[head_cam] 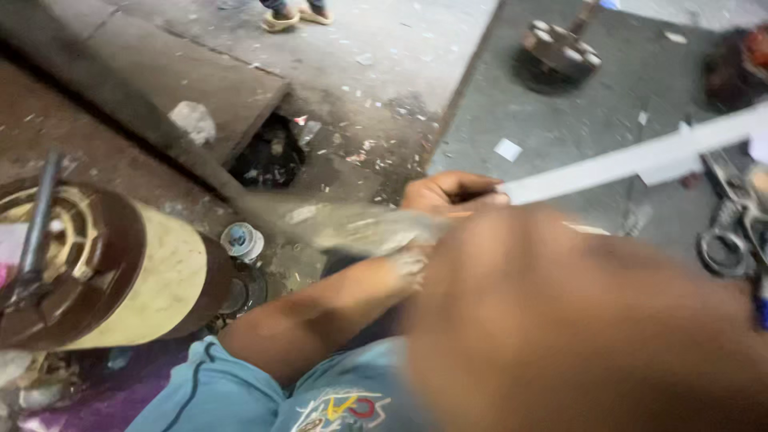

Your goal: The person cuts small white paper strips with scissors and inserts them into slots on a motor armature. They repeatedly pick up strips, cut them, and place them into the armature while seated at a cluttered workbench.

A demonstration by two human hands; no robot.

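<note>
My left hand [448,192] is closed around the end of a long flat white strip [640,160] that runs up toward the right edge. My left forearm [320,308] reaches in from a teal sleeve [208,392] at the bottom. A blurred greyish smear [360,228] lies next to the wrist; what it is cannot be told. A large blurred skin-coloured limb [592,328] fills the lower right and hides whatever is behind it. No right hand can be made out.
A brown and cream cylindrical motor part [136,276] with a metal rod [36,220] lies at left, a small round cap [242,240] beside it. A debris-filled hole [272,156] opens in the concrete. A round metal part [556,48], metal rings [724,244], someone's sandalled feet [296,14].
</note>
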